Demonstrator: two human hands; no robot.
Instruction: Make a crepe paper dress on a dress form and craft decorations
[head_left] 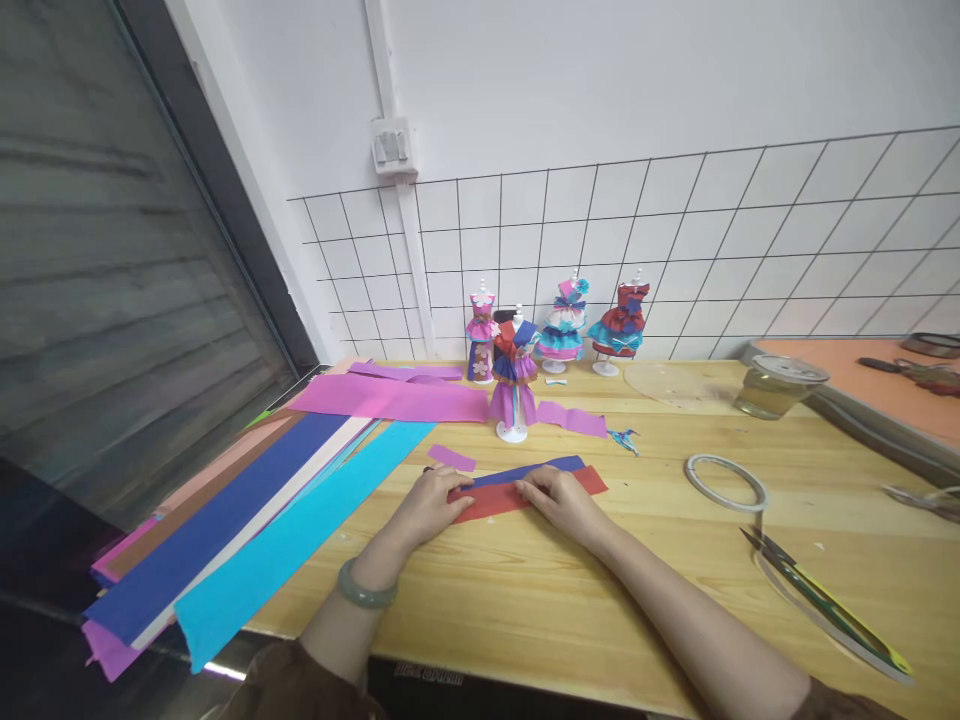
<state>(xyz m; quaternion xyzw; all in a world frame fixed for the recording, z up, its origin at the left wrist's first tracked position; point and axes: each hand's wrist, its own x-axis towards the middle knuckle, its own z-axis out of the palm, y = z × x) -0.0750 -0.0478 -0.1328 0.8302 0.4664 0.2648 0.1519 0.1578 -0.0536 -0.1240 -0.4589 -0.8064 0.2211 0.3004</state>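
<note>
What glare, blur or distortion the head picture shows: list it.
Head view: wide-angle distortion slants the lines on the gridded wall; also head view, the dark panel at left looks dim, a bright streak shows below the table, and the red strip under the left hand and right hand looks fairly sharp.

A pale wood-grained desk (pixel 645 660) spans the lower frame. Long paper strips of many colours (pixel 225 520) overlap at left; four paper-dressed white mannequins (pixel 513 404) stand at upper centre; red and blue paper strips (pixel 491 503) lie at centre; right, a clear lidded cup (pixel 775 392), white tape roll (pixel 722 459) and yellow-and-black scissors (pixel 789 567).
</note>
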